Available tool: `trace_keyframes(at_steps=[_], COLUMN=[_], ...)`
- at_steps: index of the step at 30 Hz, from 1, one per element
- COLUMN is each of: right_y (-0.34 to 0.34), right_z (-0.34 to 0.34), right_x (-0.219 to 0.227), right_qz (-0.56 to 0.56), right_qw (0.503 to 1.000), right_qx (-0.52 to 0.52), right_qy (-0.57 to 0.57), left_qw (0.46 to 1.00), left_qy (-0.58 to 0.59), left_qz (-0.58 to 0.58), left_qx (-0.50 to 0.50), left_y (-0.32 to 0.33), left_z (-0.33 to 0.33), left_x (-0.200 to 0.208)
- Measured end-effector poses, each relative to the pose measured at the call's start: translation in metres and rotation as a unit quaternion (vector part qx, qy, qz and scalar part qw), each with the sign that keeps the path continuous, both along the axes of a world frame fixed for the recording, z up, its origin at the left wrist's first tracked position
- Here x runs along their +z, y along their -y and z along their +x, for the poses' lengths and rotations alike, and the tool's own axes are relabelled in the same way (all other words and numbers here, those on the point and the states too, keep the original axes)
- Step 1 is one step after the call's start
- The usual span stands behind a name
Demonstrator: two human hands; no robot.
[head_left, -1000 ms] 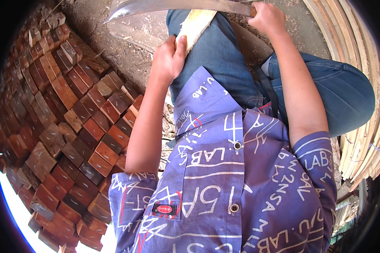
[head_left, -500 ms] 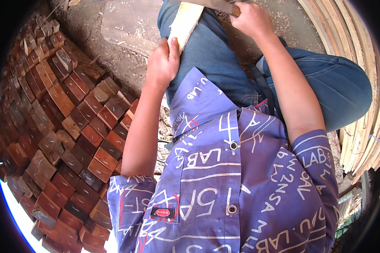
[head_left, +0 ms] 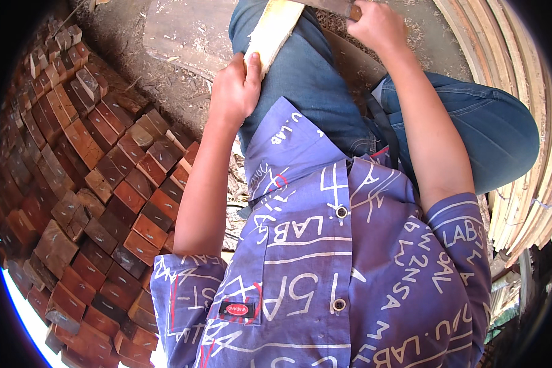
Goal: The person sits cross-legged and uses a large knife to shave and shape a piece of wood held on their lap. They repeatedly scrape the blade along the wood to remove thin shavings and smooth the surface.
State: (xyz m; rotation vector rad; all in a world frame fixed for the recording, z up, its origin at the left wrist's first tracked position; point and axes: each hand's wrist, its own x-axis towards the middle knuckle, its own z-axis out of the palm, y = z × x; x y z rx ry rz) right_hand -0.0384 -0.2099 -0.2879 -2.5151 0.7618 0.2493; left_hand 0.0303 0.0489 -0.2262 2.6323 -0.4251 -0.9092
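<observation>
Left hand (head_left: 236, 89) still clamps pale wood strip (head_left: 273, 30) | right hand (head_left: 380, 24) grips blade handle (head_left: 331, 6), now nearer

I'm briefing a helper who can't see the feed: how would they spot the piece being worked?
Start at the blue-jeaned thigh at top centre. The pale wood strip lies along it, its near end in the left hand. Unlike the dark reddish blocks stacked on the left, it is long, thin and cream-coloured.

Viewpoint: head-worn fisheye, looking steeply down the person's own torso.
Nearness: left hand (head_left: 234, 92) close; right hand (head_left: 380, 24) at the top edge.
</observation>
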Motion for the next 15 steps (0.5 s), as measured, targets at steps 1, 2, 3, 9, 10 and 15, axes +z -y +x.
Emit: trace_keyframes(at_steps=[1,2,3,9,10,15], right_y=[-0.007,-0.012,-0.016,-0.025,-0.015,0.02], right_z=[0.002,0.004,0.005,0.017,0.015,-0.002], right_x=[0.007,0.006,0.003,0.013,0.008,0.004], right_qz=[0.011,0.015,0.018,-0.02,-0.05,0.026], right_qw=[1.0,1.0,0.999,0.995,0.994,0.994], right_qx=[-0.005,0.008,0.022,0.099,0.1,-0.096], right_qy=[-0.008,0.006,0.02,0.0,-0.002,-0.049], left_qw=[1.0,0.999,0.999,1.0,1.0,0.999], left_qy=[0.002,0.001,0.004,0.0,0.0,0.014], left_qz=[-0.02,-0.038,-0.038,-0.022,-0.02,0.027], left_qx=[0.01,0.019,0.013,0.005,0.005,-0.018], left_y=[-0.004,-0.005,-0.005,-0.006,-0.008,0.008], left_z=[-0.001,-0.003,-0.003,-0.001,0.0,0.003], left_x=[-0.002,-0.002,-0.002,-0.002,-0.004,0.002])
